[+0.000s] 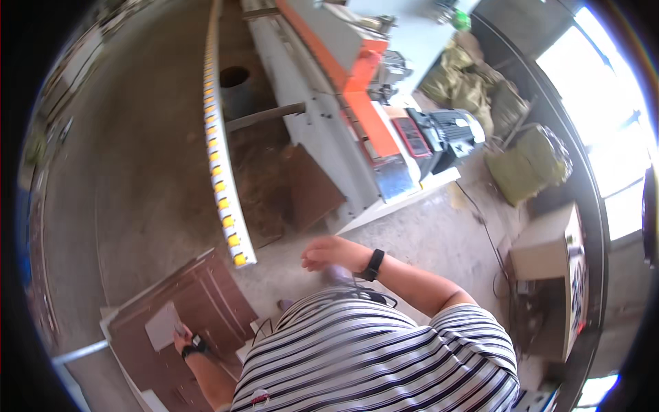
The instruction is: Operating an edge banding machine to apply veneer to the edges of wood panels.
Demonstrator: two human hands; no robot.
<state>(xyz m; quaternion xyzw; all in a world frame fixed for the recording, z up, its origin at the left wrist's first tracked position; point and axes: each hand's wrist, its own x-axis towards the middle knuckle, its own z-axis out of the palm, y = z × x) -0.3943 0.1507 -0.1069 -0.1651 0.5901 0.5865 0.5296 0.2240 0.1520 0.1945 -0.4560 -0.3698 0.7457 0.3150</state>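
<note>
My left hand (182, 338), with a dark watch on its wrist, is closed on the edge of a small pale flat panel (161, 327). That panel is over a large reddish-brown panel (220, 292) with raised mouldings, at the lower left; whether the two touch I cannot tell. In front of my body my right hand (322, 254) hangs in the air, a black band around its wrist. Its fingers are loosely bent, somewhat blurred, and nothing shows in them. Closest to it is the near end of a white rail (230, 226) lined with yellow rollers.
Ahead stands a grey and orange machine (371, 123) with a dark motor (453, 134). A brown board (312, 192) leans against its base. To the right are filled sacks (528, 165), a black cable (477, 213) on the floor and a pale cabinet (549, 240).
</note>
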